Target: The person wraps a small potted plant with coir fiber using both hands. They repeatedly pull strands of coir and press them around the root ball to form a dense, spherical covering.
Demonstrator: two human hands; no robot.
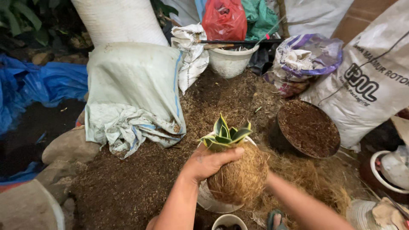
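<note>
My left hand [209, 163] grips the top of a round ball of brown coconut fibre [239, 178], next to the base of a small plant with green, yellow-edged leaves [225, 134] that sticks out of it. My right hand is hidden behind the ball; only its forearm [298, 202] shows, reaching in from the lower right. The ball is held over a white pot [210, 201] that stands on the heap of brown potting mix [128, 183].
A black pot full of brown mix [307, 127] stands to the right. A white bucket [230, 59] and several woven sacks [132, 89] line the back; a red plastic bag [224, 19] hangs behind. Loose fibre [315, 179] lies at right. Blue tarp [38, 85] lies left.
</note>
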